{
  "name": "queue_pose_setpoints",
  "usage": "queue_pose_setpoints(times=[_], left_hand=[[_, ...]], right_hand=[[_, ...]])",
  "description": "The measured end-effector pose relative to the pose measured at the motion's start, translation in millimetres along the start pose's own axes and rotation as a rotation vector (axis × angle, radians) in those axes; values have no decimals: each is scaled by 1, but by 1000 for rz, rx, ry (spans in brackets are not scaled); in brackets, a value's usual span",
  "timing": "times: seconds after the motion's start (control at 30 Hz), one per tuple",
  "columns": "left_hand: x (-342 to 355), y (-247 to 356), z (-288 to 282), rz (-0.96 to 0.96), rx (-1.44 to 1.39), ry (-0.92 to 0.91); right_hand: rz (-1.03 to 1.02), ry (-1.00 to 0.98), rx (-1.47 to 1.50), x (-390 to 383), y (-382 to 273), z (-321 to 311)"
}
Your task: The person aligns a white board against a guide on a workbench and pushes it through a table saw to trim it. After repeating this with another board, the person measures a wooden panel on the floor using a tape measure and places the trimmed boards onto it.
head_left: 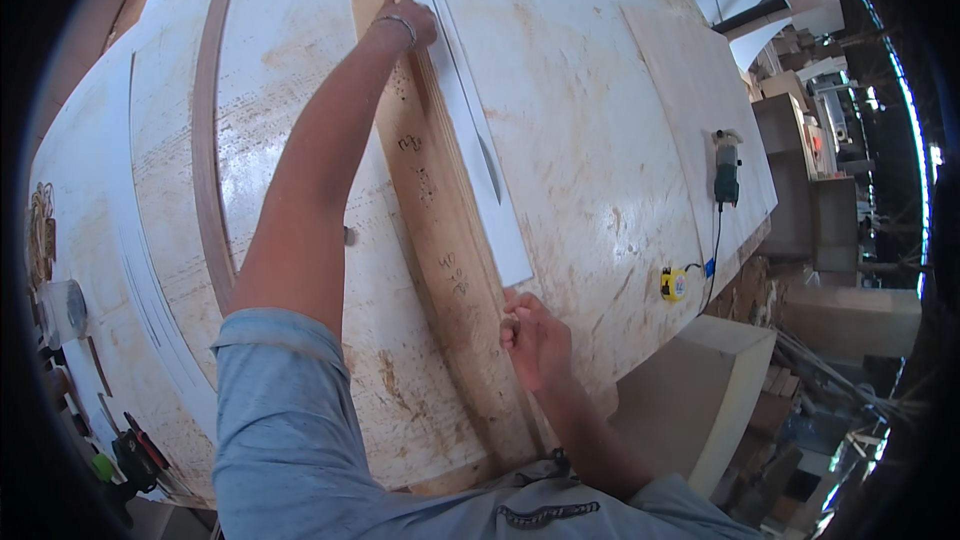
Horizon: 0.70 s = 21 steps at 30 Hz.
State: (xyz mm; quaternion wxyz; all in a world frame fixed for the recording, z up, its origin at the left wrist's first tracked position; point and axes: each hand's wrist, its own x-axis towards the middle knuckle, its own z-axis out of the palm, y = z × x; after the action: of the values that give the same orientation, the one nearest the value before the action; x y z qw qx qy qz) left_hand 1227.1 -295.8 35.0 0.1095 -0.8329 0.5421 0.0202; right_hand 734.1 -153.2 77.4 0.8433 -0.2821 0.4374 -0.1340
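Observation:
A long wooden board (415,170) with pencil-like marks runs from the far side of the worktable toward my body. Along its right edge lies a narrow white strip (508,245), its near end about mid-table. My left hand (410,22) reaches far forward, its bent fingers gripping the board close beside the strip. Nearer to me, my right hand (540,342) is closed at the board's right edge, just below the strip's near end. Its fingers are curled together, and whatever they hold, if anything, is too small to make out.
A thin brown wooden strip (207,110) lies on the white-topped table (580,140) at left. To the right are a corded power tool (726,170) on a pale panel (690,90) and a yellow tape measure (673,285). Tools including a drill (135,460) sit at lower left.

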Motion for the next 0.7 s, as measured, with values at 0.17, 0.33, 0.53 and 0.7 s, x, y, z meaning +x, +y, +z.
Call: queue_pose_setpoints(times=[0.17,0.33,0.53,0.7], left_hand=[[3,-3,7,-27,13,23],[-15,4,-23,0,0,25],[-8,-2,-27,4,46,-8],[13,-18,-10,-52,6,76]], right_hand=[[67,39,-699,5,-5,11],[-14,71,-912,10,-11,18],[-64,19,-767,28,-15,25],[-113,-8,-768,47,-16,40]])
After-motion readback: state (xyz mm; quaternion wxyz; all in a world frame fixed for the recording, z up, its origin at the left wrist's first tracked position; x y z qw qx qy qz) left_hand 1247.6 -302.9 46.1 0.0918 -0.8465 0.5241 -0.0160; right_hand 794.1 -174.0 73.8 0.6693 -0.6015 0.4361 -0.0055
